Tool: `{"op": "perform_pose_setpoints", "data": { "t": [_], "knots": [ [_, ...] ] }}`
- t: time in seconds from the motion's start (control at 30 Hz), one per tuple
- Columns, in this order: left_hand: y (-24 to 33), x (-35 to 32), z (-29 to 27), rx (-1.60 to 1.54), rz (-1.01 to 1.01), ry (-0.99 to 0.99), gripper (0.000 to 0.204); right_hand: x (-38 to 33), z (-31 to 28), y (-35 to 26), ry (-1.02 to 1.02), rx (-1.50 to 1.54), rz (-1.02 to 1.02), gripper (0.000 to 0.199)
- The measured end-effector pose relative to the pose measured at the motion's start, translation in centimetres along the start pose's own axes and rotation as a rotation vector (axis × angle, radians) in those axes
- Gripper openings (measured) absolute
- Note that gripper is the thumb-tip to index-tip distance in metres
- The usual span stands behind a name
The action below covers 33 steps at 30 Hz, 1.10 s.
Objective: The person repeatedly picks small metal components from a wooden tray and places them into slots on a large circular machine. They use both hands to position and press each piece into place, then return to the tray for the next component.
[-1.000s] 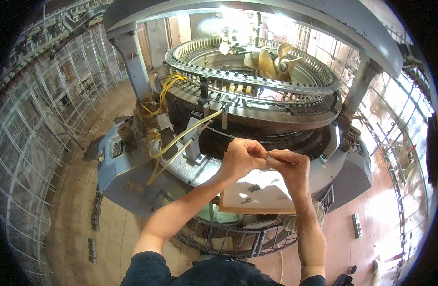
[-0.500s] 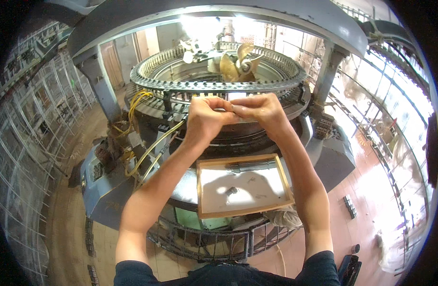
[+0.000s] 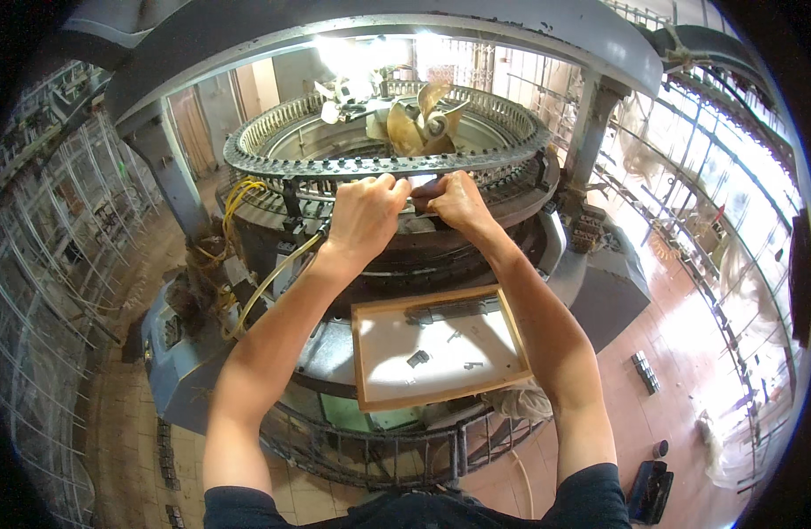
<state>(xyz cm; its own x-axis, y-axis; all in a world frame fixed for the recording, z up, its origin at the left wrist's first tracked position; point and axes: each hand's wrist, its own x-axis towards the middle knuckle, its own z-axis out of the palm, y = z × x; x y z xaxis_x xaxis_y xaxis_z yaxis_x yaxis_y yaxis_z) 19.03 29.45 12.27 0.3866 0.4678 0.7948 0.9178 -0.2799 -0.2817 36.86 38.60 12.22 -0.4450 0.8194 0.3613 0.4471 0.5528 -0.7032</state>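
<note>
Knitting machine (image 3: 396, 167), 1 large circular one in grey metal, fills the middle of the view, and everything else is placed from it. 2 bare hands meet at its near upper ring: the left hand (image 3: 366, 216) and the right hand (image 3: 454, 201) are both closed, fingertips pinched together around 1 small dark part (image 3: 423, 187) that sits against the toothed ring; what the part is cannot be made out. Both forearms reach up to it from the lower edge.

Below the hands, resting on the machine's near shelf, lies 1 shallow wooden-framed tray (image 3: 361, 361) with a pale floor. In it are 1 long dark strip along its far side and about 4 small dark metal bits scattered near its middle.

On the machine's left side, 1 bundle of yellow cables (image 3: 246, 198) loops down, with 1 yellow tube running toward the tray. At the machine's centre top sits 1 brass-coloured fan-like piece (image 3: 423, 123) under a bright lamp.

2 grey pillars carry an overhead beam, 1 on each side of the machine. A wire yarn rack (image 3: 52, 264) stands to its left, another to its right. Beneath the machine the floor (image 3: 679, 353) is reddish tile, with 1 dark flat object lying on it near the lower right.
</note>
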Motion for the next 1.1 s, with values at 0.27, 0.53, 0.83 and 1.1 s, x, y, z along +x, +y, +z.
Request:
{"op": "perform_pose_setpoints", "data": {
  "t": [0.27,0.53,0.83,1.1],
  "knots": [
    [-0.7,0.8,1.1,0.041,0.033,-0.065,0.004,0.7,0.9,0.1,0.065,-0.101,0.051,0.022],
    [0.6,-0.3,2.5,-0.284,-0.307,0.002,0.013,0.9,1.3,1.1,0.095,0.171,0.037,0.017],
    [1.4,0.5,3.2,-0.702,-0.621,-0.035,0.014,-0.6,-0.2,0.5,-0.035,0.627,-0.011,0.018],
    [0.9,0.5,2.8,-0.845,-0.777,-0.079,0.013,-0.1,-0.2,1.0,-0.070,0.646,-0.008,0.020]
  ]
}}
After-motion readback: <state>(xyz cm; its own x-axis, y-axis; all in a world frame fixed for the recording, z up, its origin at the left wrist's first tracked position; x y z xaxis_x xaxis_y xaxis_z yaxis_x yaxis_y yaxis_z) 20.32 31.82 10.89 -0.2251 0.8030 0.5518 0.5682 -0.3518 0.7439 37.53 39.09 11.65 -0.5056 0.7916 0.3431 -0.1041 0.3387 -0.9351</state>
